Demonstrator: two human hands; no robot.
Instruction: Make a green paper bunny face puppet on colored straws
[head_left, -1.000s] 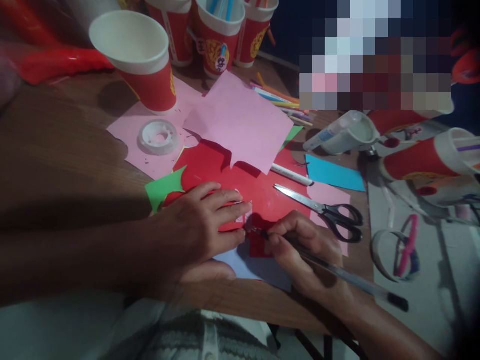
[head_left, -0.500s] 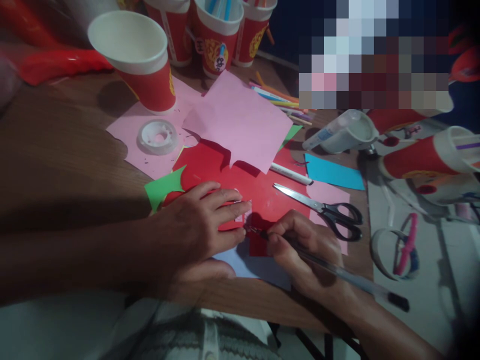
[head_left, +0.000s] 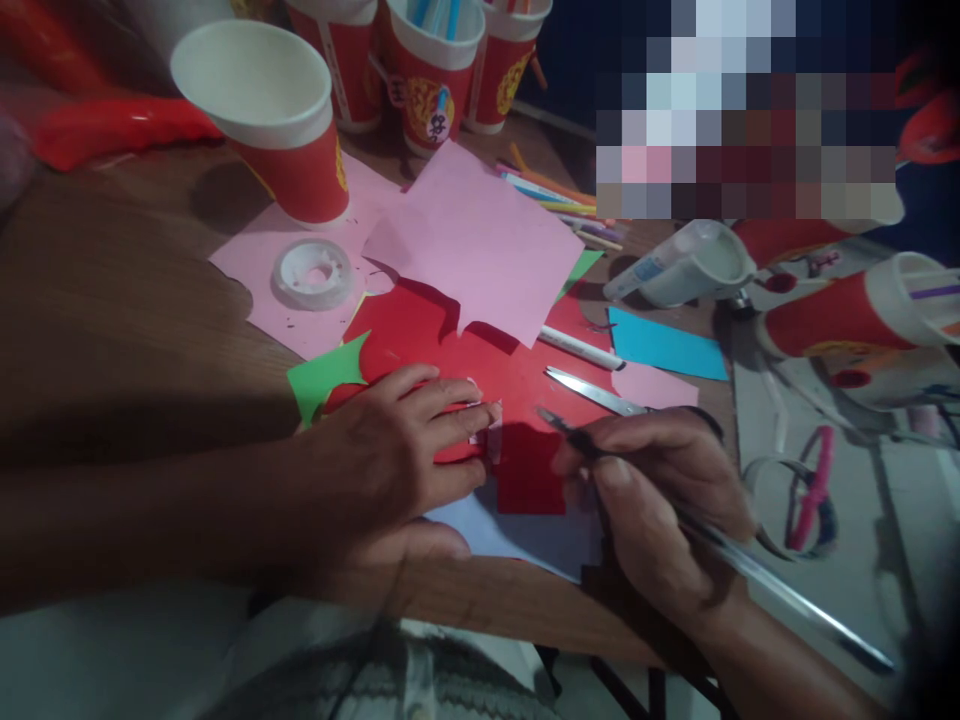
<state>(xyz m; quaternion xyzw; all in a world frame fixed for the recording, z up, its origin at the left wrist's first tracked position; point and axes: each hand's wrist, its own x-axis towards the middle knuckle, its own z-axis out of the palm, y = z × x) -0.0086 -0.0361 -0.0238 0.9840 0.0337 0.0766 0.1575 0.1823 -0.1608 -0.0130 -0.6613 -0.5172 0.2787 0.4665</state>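
Observation:
My left hand (head_left: 390,455) lies flat with its fingers spread. Under its fingertips a small pinkish-white paper strip (head_left: 495,437) rests on the red paper (head_left: 532,470); the rest of that piece is hidden. A pen (head_left: 780,585) with a clear barrel is gripped in my right hand (head_left: 667,490), its tip pointing left and held above the red paper, apart from the strip. Black-handled scissors (head_left: 592,391) lie just beyond my right hand, which covers most of their handles. Pale paper (head_left: 480,530) shows below the red sheet near the table's edge.
Beyond my hands are a pink sheet (head_left: 480,240), a tape roll (head_left: 313,275), a white marker (head_left: 581,347), a blue paper piece (head_left: 667,343) and a green scrap (head_left: 322,375). A red-and-white paper cup (head_left: 300,165) stands at the back; more cups are at right.
My right hand has moved to the right with the pen, lifting its tip away from beside the left fingertips. The scissors' handles are now mostly covered. My left hand stays put.

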